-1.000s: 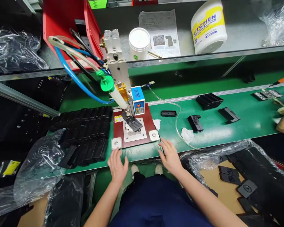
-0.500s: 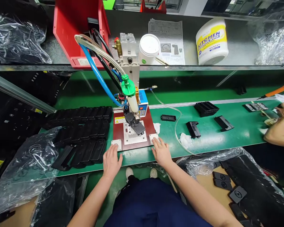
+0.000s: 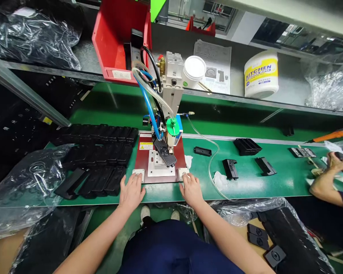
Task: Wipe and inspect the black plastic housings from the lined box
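Observation:
My left hand (image 3: 131, 193) lies palm down with its fingers apart, fingertips at the left metal button block (image 3: 138, 175) of a bench machine. My right hand (image 3: 191, 190) rests the same way at the right button block (image 3: 184, 174). Neither hand holds anything. Between the blocks, a black ribbed plastic part (image 3: 166, 155) with a round centre sits tilted on the machine's silver fixture plate (image 3: 154, 171). Just over it is the tip of a syringe with a green cap (image 3: 173, 127); whether they touch I cannot tell. The machine's dark red base (image 3: 144, 154) stands on the green bench.
Rows of black housings (image 3: 100, 156) and clear plastic film (image 3: 25, 175) lie at the left. Right of the machine are a thin hose (image 3: 214, 152), several black parts (image 3: 230, 169) and a tissue (image 3: 220, 180). A co-worker's hands (image 3: 337, 163) work at far right. A shelf holds a red bin (image 3: 118, 74).
My head view has shifted and tilted. Both my hands stay at the button blocks. At the far right, the co-worker's second hand has come into view, with a dark part held.

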A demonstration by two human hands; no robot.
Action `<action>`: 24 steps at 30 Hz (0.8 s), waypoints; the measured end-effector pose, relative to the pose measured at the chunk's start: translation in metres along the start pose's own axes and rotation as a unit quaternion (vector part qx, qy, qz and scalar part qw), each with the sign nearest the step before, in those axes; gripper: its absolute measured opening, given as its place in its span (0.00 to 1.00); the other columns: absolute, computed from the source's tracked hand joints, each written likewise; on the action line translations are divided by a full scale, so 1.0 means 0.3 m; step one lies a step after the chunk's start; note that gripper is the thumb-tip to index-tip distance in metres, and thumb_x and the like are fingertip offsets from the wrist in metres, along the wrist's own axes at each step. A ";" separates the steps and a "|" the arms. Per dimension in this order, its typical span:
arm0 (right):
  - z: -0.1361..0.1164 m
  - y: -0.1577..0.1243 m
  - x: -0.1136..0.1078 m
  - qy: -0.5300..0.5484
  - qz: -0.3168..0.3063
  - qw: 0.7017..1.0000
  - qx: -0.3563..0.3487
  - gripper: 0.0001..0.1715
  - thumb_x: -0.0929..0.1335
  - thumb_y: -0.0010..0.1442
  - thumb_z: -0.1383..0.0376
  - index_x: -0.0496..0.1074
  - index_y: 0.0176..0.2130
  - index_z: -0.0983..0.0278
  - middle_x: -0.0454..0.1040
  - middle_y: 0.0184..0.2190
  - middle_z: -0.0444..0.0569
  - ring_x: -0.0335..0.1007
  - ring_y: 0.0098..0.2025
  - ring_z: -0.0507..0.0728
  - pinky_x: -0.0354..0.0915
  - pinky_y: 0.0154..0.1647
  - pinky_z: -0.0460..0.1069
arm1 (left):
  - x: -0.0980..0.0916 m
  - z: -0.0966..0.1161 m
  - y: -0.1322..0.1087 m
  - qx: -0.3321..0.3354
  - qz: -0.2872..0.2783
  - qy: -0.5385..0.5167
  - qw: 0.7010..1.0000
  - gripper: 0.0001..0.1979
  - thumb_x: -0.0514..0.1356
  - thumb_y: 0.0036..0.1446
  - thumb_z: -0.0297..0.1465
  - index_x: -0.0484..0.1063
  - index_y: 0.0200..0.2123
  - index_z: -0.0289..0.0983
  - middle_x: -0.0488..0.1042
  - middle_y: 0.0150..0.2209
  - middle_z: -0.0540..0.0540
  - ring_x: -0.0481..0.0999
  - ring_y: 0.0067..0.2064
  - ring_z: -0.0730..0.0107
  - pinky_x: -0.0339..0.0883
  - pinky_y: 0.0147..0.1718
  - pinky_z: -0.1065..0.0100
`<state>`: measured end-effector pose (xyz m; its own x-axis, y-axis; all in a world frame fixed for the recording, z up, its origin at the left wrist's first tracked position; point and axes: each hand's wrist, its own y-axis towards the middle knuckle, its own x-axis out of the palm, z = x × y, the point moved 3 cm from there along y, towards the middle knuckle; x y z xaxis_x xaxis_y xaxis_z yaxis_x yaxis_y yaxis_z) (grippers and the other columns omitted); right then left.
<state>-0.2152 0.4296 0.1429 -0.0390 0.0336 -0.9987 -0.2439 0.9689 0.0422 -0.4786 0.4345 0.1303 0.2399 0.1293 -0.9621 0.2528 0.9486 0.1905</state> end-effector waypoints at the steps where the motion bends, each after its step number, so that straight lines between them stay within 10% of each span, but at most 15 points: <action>1: 0.003 -0.004 0.005 0.006 0.007 1.000 0.002 0.18 0.63 0.63 0.66 0.67 0.52 0.69 0.70 0.52 0.59 0.59 0.56 0.66 0.59 0.48 0.58 | -0.001 0.000 0.001 -0.005 0.004 -0.003 1.000 0.24 0.52 0.57 0.30 0.64 0.56 0.28 0.74 0.46 0.32 0.66 0.57 0.47 0.43 0.58 0.42; 12: 0.095 -0.256 0.062 0.141 0.122 0.982 0.034 0.15 0.59 0.67 0.62 0.65 0.50 0.65 0.63 0.58 0.58 0.57 0.59 0.64 0.61 0.55 0.62 | 0.071 0.132 -0.209 -0.031 0.152 -0.145 0.977 0.19 0.55 0.56 0.26 0.64 0.52 0.35 0.68 0.56 0.36 0.64 0.59 0.53 0.59 0.54 0.52; 24: 0.075 -0.385 0.078 0.186 -0.017 0.981 0.057 0.12 0.59 0.67 0.62 0.70 0.41 0.61 0.69 0.50 0.53 0.65 0.52 0.58 0.64 0.54 0.56 | 0.137 0.071 -0.272 -0.061 0.184 -0.244 0.950 0.17 0.55 0.56 0.22 0.65 0.49 0.36 0.69 0.52 0.37 0.68 0.54 0.55 0.64 0.51 0.53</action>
<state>-0.1662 0.3239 0.1142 -0.3881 -0.0702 -0.9190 -0.1429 0.9896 -0.0152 -0.4695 0.3564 0.0792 0.7044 0.3384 -0.6239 -0.0357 0.8949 0.4449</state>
